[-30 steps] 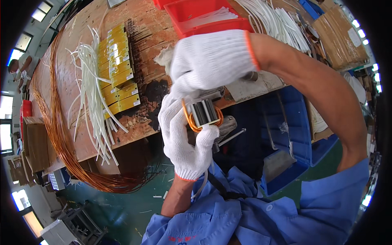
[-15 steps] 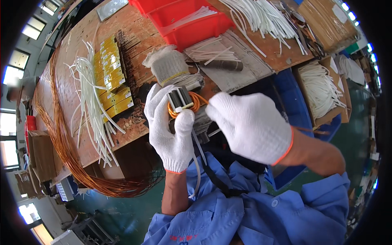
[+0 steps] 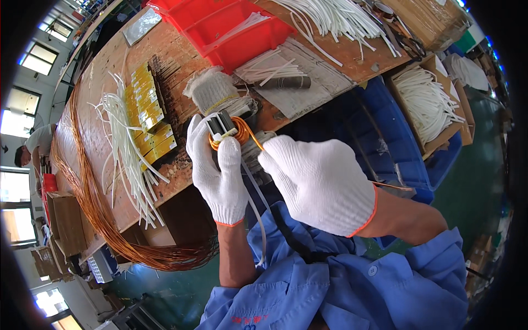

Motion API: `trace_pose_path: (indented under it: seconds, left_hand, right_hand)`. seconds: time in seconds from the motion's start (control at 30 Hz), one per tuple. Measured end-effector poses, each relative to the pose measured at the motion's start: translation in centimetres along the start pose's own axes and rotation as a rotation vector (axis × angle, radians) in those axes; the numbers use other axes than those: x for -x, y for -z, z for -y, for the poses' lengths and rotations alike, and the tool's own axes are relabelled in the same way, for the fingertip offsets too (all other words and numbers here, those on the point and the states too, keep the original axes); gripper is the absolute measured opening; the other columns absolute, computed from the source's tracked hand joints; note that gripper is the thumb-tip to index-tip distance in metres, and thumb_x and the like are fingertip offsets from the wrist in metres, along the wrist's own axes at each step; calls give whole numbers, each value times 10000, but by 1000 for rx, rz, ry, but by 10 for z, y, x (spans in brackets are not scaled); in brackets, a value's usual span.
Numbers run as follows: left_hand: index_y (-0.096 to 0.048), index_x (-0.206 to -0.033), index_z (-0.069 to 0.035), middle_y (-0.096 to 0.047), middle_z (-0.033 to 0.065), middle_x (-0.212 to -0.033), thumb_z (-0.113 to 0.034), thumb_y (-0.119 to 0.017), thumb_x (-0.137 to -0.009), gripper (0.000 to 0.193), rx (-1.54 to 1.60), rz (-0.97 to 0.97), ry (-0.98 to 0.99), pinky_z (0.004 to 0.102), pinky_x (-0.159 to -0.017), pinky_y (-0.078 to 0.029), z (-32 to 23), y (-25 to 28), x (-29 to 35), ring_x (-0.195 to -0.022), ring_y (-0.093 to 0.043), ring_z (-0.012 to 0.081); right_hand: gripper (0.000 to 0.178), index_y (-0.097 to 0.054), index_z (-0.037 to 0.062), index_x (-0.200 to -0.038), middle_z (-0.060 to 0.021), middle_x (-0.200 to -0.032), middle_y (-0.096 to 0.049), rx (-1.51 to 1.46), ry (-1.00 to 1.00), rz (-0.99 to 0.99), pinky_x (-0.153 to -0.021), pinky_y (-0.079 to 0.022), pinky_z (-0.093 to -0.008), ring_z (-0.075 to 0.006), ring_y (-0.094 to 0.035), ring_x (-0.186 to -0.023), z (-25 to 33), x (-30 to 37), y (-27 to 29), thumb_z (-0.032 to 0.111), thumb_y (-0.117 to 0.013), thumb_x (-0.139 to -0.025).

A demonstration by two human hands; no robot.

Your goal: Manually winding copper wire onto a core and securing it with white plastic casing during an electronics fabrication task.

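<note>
My left hand (image 3: 215,175), in a white knit glove with an orange cuff edge, grips a small wire coil (image 3: 240,130) wound on a dark core (image 3: 221,124) with pale strips. Thumb and fingers close around the core from below and the left. From the coil a taut orange-copper wire (image 3: 255,141) runs down to the right. My right hand (image 3: 319,181), gloved alike, pinches that wire between thumb and forefinger; the fingertips' far side is hidden. A pale sleeve tube (image 3: 256,206) hangs from beneath the coil toward my lap.
On the bench (image 3: 181,47) lie white tubes (image 3: 118,132), yellow-wrapped blocks (image 3: 147,104), a long copper wire bundle (image 3: 91,201) and a white cloth roll (image 3: 213,91). Red bins (image 3: 247,47) stand behind. Blue crates (image 3: 379,132) and a carton of tubes (image 3: 426,104) are right. A person (image 3: 38,146) bends at far left.
My right hand has moved down and closer to the coil, so the wire slants more steeply. The left hand still grips the coil. The view has shifted slightly.
</note>
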State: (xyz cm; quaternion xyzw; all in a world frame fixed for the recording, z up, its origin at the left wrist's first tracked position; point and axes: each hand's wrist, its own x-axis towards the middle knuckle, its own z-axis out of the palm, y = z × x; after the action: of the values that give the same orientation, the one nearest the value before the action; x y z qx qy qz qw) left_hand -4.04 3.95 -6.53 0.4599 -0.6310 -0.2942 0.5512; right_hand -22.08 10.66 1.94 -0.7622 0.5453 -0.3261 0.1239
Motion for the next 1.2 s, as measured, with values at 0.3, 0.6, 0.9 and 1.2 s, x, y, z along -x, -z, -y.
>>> trace_pose_path:
  seconds: [0.3,0.6,0.9,1.2]
  left_hand:
    - [-650,-1458,51,-559,214,-1579,-316,-723,-1109,511,86,24,45,444,-1260,-379,-5,2,-1,-1481,-531,303]
    - [-656,-1452,52,-594,243,-1508,-322,-688,-1132,493,-181,-16,-132,465,-1251,-389,-11,4,2,-1445,-546,349]
    - [-728,-931,-36,-533,22,-810,-196,-734,-654,320,-162,909,-1082,362,-740,-494,-85,-10,30,-733,-583,214]
    - [-681,-853,-121,-474,6,-752,-169,-756,-744,141,-140,1070,-1092,322,-559,-394,-87,-40,33,-634,-536,150]
  right_hand:
    - [186,-704,7,-1022,-186,-746,-705,-279,-139,-72,-604,-579,-469,-387,-757,-729,-11,22,-38,186,-684,-1069]
    - [308,-783,-48,-1083,-126,-883,-791,-972,-727,21,-695,-558,-321,-148,-715,-767,33,60,-15,200,-609,-1138]
    - [179,-806,46,-1169,-109,-905,-785,-582,-745,220,-673,-583,-357,-196,-756,-757,29,171,32,107,-674,-1066]
    - [95,-758,60,-1006,-155,-1023,-772,295,-459,280,-748,-609,-453,-369,-761,-855,-103,323,24,78,-673,-968]
